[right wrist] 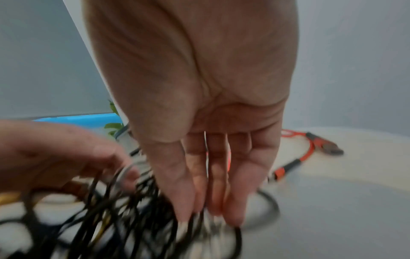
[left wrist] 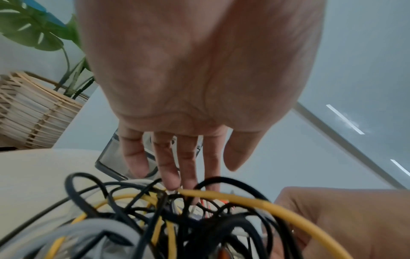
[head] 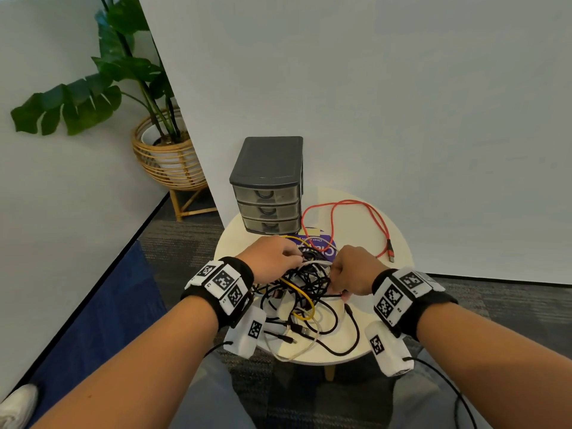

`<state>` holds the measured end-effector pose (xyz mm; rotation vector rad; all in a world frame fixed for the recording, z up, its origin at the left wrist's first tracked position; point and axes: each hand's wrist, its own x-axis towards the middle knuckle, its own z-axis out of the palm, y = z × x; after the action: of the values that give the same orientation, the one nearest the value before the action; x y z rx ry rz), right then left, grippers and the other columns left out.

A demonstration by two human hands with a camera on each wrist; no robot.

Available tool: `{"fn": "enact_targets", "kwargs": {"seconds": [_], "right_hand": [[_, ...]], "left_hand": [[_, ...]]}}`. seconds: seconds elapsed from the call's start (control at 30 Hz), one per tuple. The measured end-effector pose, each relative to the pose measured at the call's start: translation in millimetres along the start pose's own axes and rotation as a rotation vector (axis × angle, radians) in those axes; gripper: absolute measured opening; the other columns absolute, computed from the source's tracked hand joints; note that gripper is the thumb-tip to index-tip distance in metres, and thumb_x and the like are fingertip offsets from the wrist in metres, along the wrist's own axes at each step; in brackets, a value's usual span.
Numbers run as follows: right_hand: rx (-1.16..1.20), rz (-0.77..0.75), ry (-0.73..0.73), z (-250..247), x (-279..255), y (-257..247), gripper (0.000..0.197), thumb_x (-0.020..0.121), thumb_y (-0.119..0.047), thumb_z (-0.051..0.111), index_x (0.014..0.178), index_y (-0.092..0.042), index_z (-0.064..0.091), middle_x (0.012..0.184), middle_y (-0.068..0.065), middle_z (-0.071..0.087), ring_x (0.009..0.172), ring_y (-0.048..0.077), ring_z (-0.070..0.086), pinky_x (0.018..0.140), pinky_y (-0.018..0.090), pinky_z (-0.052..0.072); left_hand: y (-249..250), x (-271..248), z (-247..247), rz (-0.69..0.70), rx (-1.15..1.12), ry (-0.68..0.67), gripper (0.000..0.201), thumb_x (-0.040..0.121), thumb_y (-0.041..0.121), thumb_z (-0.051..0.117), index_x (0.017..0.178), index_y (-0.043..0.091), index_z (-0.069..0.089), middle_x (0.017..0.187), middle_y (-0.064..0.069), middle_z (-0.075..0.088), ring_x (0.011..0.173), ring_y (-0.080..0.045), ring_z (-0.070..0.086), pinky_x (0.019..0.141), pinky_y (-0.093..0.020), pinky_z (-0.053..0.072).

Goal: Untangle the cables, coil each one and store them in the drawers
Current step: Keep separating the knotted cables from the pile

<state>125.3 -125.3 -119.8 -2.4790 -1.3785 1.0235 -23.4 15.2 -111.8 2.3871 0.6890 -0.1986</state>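
A tangle of black, white and yellow cables [head: 306, 289] [left wrist: 177, 219] [right wrist: 122, 219] lies in the middle of the round cream table [head: 399, 243]. My left hand [head: 295, 257] [left wrist: 177, 184] reaches into its far left side with straight fingers, thumb held apart, fingertips touching the strands. My right hand [head: 335, 289] [right wrist: 199, 215] is on the right side, thumb and fingertips meeting on a black cable; that view is blurred. A yellow cable [left wrist: 244, 198] arcs across the pile. A red cable [head: 332, 221] [right wrist: 308, 152] lies loose at the right. The grey three-drawer unit [head: 267, 196] stands behind, drawers shut.
A white partition [head: 402, 103] rises just behind the table. A potted plant in a rattan stand [head: 167, 156] is at the back left. A purple label [head: 325, 244] lies under the cables. A white shoe [head: 18, 404] shows on the blue floor at lower left.
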Motion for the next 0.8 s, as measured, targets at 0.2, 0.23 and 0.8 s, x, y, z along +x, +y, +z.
{"fn": "enact_targets", "kwargs": {"seconds": [0.2,0.23,0.8], "right_hand": [[-0.003,-0.062,0.168,-35.0,3.5,2.4,0.01,0.093,-0.013,0.063,0.086,-0.011,0.071,0.09,0.007,0.072,0.089,0.022,0.068,0.076,0.03,0.053],[0.021,-0.102,0.201,-39.2,5.5,1.2,0.01,0.093,-0.013,0.063,0.086,-0.015,0.07,0.09,0.003,0.071,0.09,0.02,0.067,0.078,0.029,0.052],[-0.126,-0.307,0.199,-18.3,24.5,-29.8,0.016,0.094,-0.016,0.063,0.104,-0.018,0.075,0.103,0.0,0.063,0.094,0.019,0.059,0.072,0.021,0.039]], "left_hand": [[-2.8,-6.9,-14.9,-0.018,-0.114,0.063,0.029,0.106,0.028,0.05,0.115,0.017,0.075,0.117,0.004,0.071,0.11,-0.013,0.062,0.1,-0.034,0.048],[-3.1,-7.4,-15.1,-0.022,-0.113,0.065,0.029,0.106,0.027,0.05,0.116,0.017,0.075,0.118,0.005,0.07,0.111,-0.012,0.061,0.1,-0.033,0.047],[-22.2,-15.9,-20.0,-0.066,0.078,0.017,0.026,0.1,0.028,0.062,0.124,0.024,0.071,0.125,0.0,0.063,0.103,-0.009,0.054,0.09,-0.025,0.044]]}}
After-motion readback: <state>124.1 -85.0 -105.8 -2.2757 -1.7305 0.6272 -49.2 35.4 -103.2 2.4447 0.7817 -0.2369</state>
